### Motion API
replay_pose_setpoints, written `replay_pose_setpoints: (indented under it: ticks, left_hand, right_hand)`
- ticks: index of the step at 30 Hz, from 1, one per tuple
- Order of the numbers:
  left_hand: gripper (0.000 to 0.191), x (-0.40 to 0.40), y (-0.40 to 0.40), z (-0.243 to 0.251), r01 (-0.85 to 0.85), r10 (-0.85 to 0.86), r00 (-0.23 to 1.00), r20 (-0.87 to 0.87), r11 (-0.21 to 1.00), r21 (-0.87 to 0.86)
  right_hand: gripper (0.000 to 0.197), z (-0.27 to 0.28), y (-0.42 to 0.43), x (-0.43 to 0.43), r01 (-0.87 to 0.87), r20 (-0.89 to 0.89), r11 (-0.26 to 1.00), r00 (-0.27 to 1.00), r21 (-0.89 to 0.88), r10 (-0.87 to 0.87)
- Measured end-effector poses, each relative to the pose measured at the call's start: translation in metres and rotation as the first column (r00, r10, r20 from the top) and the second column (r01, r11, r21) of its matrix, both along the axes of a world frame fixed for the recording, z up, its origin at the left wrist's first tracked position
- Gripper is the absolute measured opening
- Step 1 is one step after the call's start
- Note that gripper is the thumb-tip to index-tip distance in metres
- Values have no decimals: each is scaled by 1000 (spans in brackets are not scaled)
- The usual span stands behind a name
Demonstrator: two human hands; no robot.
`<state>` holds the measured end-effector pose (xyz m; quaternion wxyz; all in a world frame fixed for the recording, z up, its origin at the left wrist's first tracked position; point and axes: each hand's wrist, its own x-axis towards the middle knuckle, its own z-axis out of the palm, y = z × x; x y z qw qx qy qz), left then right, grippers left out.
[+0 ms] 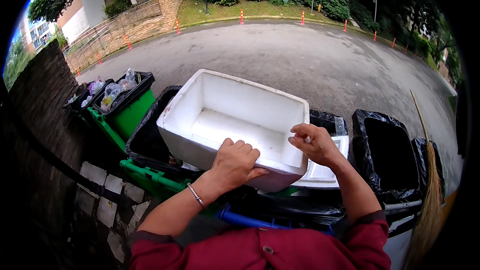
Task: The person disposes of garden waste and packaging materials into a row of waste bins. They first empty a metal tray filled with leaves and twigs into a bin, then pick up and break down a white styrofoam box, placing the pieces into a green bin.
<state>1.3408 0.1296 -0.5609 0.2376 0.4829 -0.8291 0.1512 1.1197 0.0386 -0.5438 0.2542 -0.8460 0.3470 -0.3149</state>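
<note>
An open white polystyrene foam box (240,127), its floor bare but for dirt marks, rests tilted across the tops of the waste bins before me. My left hand (238,161) is shut on the near rim, fingers curled inward and thumb against the outer wall. At the right end of the box is my right hand (315,144), thumb and forefinger bent towards each other just over the rim. Whether it pinches a small pale piece is unclear. Beneath that wrist, partly hidden by the box, lies a white foam lid (330,174).
Left stands a black-lined bin (144,135); beyond it, a green bin (137,107) holds bagged waste. Another lined bin (392,153) is at right, beside a straw broom (433,180). A blue bin edge (251,219) is near my body. Asphalt road (270,52) lies beyond.
</note>
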Motion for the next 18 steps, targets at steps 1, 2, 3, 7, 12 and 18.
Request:
replay_pose_setpoints:
  ticks: [1,2,3,7,12,18]
  left_hand:
    - [37,-1,-1,1,26,-26,1000,7,1000,3]
    - [37,-3,-2,4,54,-54,998,14,999,6]
    - [38,-1,-5,4,26,-26,1000,10,1000,15]
    - [39,8,-7,9,-62,59,994,-94,998,-29]
    - [39,3,-3,17,-212,203,969,-138,976,-54]
    - [39,-4,-7,23,-223,213,963,-164,974,-47]
  right_hand:
    - [24,7,-1,-2,36,3,999,999,23,-36]
    - [23,7,-9,-4,15,44,997,999,71,-18]
    - [21,9,-13,-5,28,54,997,998,68,-32]
    - [14,12,-2,-20,87,270,990,956,110,-114]
    - [15,-6,31,-14,76,326,995,941,70,-95]
    - [18,-17,34,3,191,397,981,898,39,-190]
